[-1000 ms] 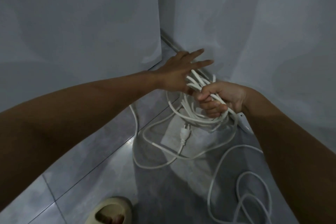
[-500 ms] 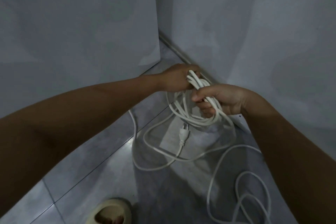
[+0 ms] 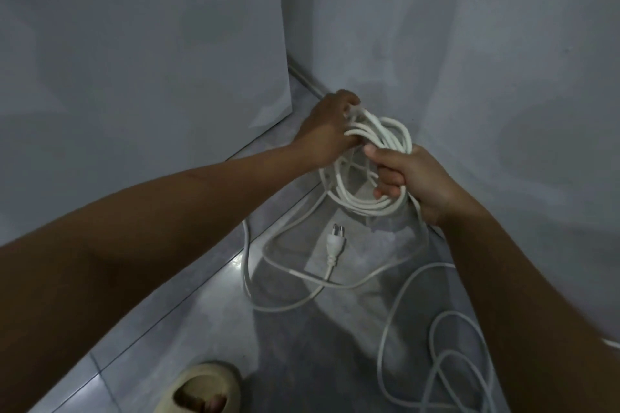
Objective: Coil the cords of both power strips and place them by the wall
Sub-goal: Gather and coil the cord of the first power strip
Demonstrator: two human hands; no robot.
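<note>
A bundle of white cord loops (image 3: 369, 203) hangs in the air near the corner of the room. My right hand (image 3: 407, 178) is closed around the right side of the loops. My left hand (image 3: 330, 129) grips the top left of the same bundle. From the bundle loose cord trails down onto the floor, ending in a white plug (image 3: 334, 245) that lies flat below my hands. A second run of white cord (image 3: 443, 362) lies in loose loops at the lower right. No power strip body is visible.
Grey walls (image 3: 503, 77) meet in a corner just behind my hands, with a white panel (image 3: 151, 60) on the left. The floor is grey tile (image 3: 208, 318). My foot in a beige slipper (image 3: 204, 391) shows at the bottom edge.
My left hand, open with fingers spread a second ago, has closed on the top of the cord bundle. The coil has widened between my hands, and both hands have risen slightly.
</note>
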